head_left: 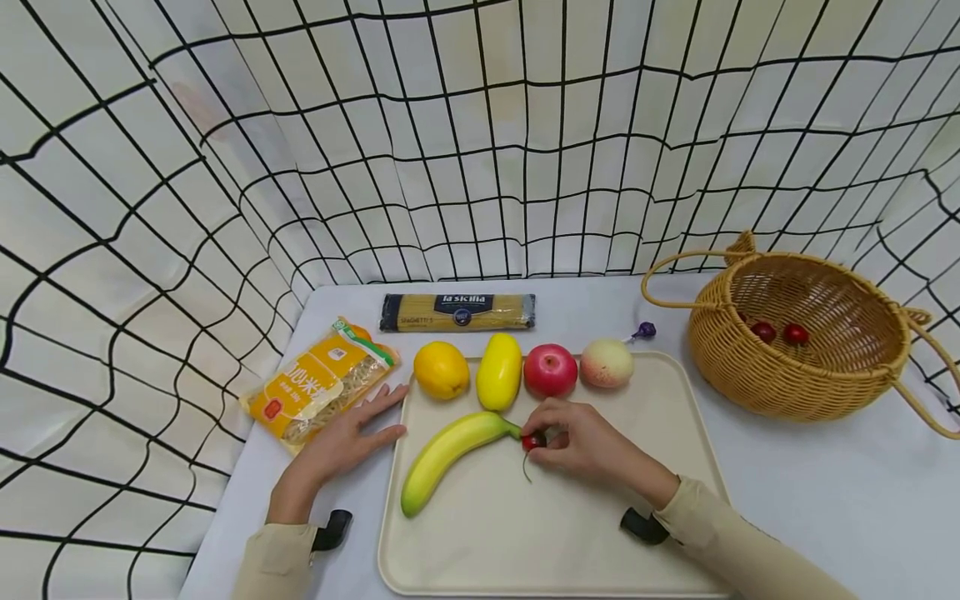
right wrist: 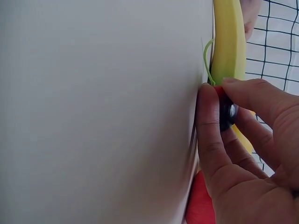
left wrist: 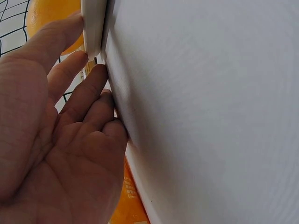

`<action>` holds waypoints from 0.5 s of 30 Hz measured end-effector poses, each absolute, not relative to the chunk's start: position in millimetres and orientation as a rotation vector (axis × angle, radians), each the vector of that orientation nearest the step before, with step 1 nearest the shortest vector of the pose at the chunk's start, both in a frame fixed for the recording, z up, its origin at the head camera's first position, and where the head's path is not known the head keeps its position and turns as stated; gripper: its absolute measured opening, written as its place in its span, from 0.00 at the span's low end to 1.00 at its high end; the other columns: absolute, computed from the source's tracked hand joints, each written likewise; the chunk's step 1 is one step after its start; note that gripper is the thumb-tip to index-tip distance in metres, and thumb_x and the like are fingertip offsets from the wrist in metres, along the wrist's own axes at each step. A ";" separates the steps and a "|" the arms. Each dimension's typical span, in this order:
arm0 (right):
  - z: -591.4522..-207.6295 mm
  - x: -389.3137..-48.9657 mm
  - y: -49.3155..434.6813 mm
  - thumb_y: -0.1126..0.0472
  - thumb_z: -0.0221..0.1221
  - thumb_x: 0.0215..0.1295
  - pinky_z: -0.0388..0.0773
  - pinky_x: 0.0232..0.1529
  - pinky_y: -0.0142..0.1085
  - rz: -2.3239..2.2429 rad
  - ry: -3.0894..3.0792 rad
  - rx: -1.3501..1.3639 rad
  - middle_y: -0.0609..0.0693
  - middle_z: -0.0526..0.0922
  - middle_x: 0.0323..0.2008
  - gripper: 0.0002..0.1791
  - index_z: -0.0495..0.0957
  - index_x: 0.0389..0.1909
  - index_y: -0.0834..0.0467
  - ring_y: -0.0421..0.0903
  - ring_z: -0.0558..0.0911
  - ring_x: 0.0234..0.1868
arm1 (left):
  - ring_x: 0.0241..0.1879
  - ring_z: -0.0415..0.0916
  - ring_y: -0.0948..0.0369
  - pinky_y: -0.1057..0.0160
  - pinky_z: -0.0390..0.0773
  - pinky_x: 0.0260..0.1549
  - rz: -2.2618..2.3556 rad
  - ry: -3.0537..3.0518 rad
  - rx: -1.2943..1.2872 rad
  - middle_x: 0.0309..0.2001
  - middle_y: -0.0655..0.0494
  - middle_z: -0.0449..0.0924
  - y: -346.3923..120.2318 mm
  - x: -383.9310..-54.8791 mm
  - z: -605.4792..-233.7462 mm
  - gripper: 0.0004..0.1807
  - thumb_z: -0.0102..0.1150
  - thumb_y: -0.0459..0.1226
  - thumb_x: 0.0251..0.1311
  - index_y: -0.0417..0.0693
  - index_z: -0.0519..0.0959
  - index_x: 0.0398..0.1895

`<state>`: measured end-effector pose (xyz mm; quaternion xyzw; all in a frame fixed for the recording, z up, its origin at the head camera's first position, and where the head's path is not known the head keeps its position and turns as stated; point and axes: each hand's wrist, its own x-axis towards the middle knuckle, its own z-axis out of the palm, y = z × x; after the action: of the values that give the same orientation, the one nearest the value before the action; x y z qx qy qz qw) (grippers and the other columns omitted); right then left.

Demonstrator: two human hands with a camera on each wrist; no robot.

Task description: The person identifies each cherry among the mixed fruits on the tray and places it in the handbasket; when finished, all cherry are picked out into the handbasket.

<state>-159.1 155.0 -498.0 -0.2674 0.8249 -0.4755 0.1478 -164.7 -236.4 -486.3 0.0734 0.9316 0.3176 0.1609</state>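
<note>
In the head view my right hand (head_left: 588, 442) pinches a dark red cherry (head_left: 533, 442) between thumb and fingers, low over the beige tray (head_left: 555, 542). The thin green stem trails toward the front. Just left of the cherry is the stem end of a yellow-green banana (head_left: 453, 454), lying on the tray. The right wrist view shows the cherry (right wrist: 227, 113) between the fingertips, partly covered by them. My left hand (head_left: 337, 450) lies by the tray's left edge with fingers extended. Its thumb touches the tray rim (left wrist: 93, 28) in the left wrist view.
Along the tray's back edge sit an orange (head_left: 441, 370), a yellow mango-like fruit (head_left: 498, 372), a red apple (head_left: 551, 370) and a peach (head_left: 607, 363). Behind are spaghetti (head_left: 457, 312) and a purple lollipop (head_left: 643, 331). An orange food packet (head_left: 322, 383) lies left; a wicker basket (head_left: 780, 375) holding two cherries stands right.
</note>
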 end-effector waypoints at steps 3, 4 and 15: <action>-498.4 -158.1 155.7 0.64 0.74 0.65 0.88 0.47 0.25 -1.361 2.384 -0.775 0.47 0.88 0.48 0.12 0.89 0.49 0.55 0.43 0.84 0.46 | 0.86 0.50 0.39 0.27 0.58 0.79 0.915 2.656 0.205 0.85 0.56 0.60 -236.0 -164.1 -487.0 0.39 0.61 0.62 0.72 0.75 0.63 0.83; -498.5 -157.6 155.9 0.64 0.74 0.65 0.88 0.47 0.25 -1.363 2.384 -0.777 0.47 0.88 0.48 0.12 0.89 0.49 0.55 0.43 0.84 0.46 | 0.86 0.50 0.39 0.27 0.58 0.79 0.916 2.655 0.202 0.85 0.57 0.60 -235.9 -163.7 -487.1 0.39 0.61 0.62 0.72 0.75 0.63 0.83; -483.0 -159.5 160.4 0.62 0.74 0.66 0.88 0.49 0.27 -1.356 2.386 -0.781 0.48 0.88 0.49 0.13 0.89 0.50 0.53 0.43 0.84 0.47 | 0.87 0.48 0.41 0.27 0.55 0.80 0.917 2.653 0.193 0.86 0.58 0.58 -237.3 -165.2 -488.5 0.39 0.61 0.63 0.71 0.76 0.62 0.83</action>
<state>-159.5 160.4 -483.0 -0.2708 0.8275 -0.4704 0.1434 -165.2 -237.3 -488.5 0.0675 0.9302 0.3215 0.1635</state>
